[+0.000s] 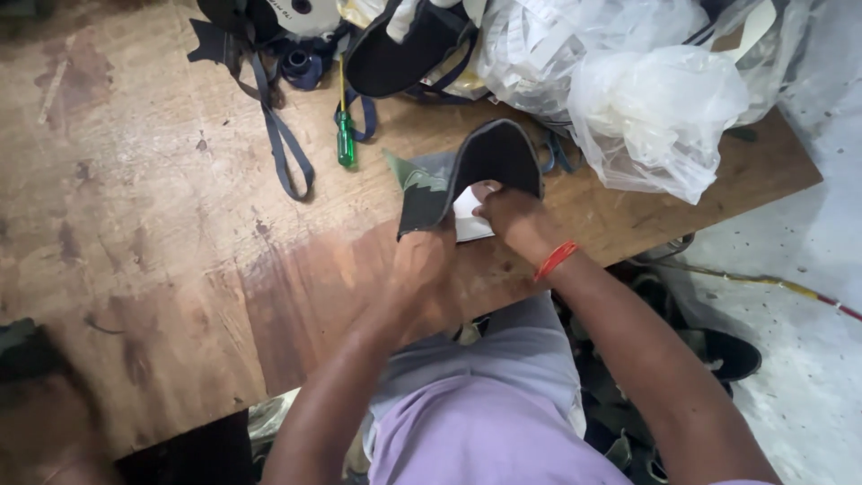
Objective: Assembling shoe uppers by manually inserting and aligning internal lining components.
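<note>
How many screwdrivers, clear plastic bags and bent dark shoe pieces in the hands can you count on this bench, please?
Green-handled screwdriver: 1
Clear plastic bags: 2, as far as the heap shows
Dark shoe piece, held by left hand and right hand: 1
Total: 4

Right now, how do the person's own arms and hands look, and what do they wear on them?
Both arms are bare from the hands up, with no gloves and no sleeves in view. The right hand has an orange-red thread band around the wrist. The left hand shows no band, ring or watch. The head view shows no other markings on them.
</note>
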